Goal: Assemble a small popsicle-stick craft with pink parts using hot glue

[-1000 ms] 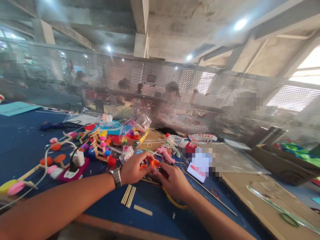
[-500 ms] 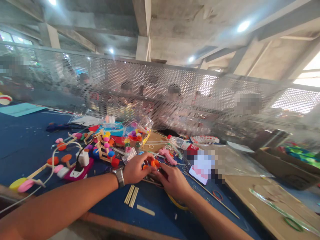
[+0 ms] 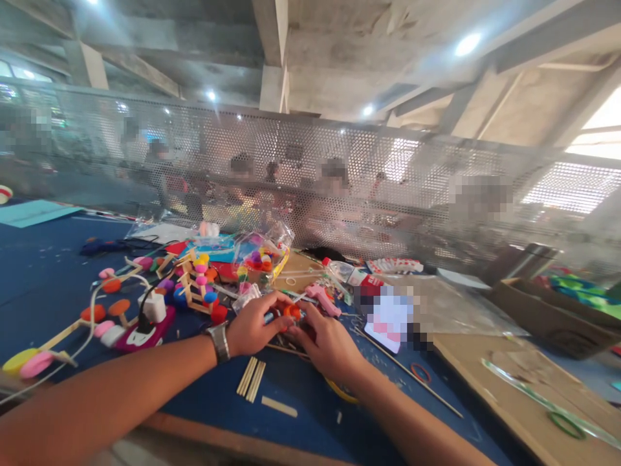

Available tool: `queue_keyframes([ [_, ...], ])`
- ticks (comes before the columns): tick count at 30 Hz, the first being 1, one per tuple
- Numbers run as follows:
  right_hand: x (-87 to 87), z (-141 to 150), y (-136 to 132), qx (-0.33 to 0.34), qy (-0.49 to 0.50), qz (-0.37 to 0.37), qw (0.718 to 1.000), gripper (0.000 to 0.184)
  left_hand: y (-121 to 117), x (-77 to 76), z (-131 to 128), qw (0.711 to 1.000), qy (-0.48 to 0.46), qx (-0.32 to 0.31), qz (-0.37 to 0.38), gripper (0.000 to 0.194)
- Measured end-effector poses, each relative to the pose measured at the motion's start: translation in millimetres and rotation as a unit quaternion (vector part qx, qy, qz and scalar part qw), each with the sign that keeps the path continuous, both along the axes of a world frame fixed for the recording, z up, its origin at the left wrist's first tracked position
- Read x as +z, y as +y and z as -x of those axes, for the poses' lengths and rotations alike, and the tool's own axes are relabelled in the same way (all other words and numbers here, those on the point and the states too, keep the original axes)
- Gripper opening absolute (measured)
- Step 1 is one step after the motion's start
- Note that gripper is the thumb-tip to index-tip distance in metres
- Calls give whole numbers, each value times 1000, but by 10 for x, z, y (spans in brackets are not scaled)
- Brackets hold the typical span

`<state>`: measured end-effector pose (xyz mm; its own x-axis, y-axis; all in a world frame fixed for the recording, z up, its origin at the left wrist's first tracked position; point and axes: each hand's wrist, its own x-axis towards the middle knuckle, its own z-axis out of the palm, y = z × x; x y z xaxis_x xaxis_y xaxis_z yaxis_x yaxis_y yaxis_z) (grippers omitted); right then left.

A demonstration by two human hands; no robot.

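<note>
Left hand (image 3: pixel 257 323) and right hand (image 3: pixel 331 342): fingers curled inward, and between their tips I pinch a small orange piece (image 3: pixel 292 312). From it, wooden sticks (image 3: pixel 251 380) lie at 7 o'clock, pink glue gun (image 3: pixel 323 299) at 2, phone (image 3: pixel 388 322) at 3.

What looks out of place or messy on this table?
The red-labelled bottle lies on its side among clutter. One flat stick lies apart from the neat row of sticks, and small pale scraps dot the blue tabletop. I can't make out any spill or damage.
</note>
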<state>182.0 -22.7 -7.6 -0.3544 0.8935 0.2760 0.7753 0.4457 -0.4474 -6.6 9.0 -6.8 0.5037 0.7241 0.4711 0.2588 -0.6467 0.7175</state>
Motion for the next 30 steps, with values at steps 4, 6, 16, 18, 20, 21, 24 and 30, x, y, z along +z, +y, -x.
queue_keyframes([
  [4, -53, -16, 33, -3, 11, -52, 999, 39, 13, -23, -25, 1000, -9, -3, -4, 28],
  [6, -80, -31, 56, -7, 22, -72, 997, 38, 20, -49, -39, 1000, -1, -1, -19, 28],
  [16, -93, -115, 159, -4, 103, -78, 992, 36, 68, -18, -108, 994, 57, 22, -90, 25],
  [18, -73, -118, 175, -1, 109, -70, 992, 36, 95, 24, -126, 994, 62, 16, -92, 24],
  [20, -49, -112, 188, -10, 105, -68, 992, 37, 127, 63, -160, 994, 59, 6, -95, 25],
  [21, -38, -107, 195, -14, 99, -71, 992, 37, 145, 77, -185, 995, 46, 5, -92, 26],
  [24, -17, -77, 219, -40, 80, -79, 993, 36, 203, 81, -281, 997, -2, 17, -74, 30],
  [30, -13, -16, 270, -57, 49, -99, 992, 26, 278, 19, -384, 995, -44, 69, -62, 43],
])
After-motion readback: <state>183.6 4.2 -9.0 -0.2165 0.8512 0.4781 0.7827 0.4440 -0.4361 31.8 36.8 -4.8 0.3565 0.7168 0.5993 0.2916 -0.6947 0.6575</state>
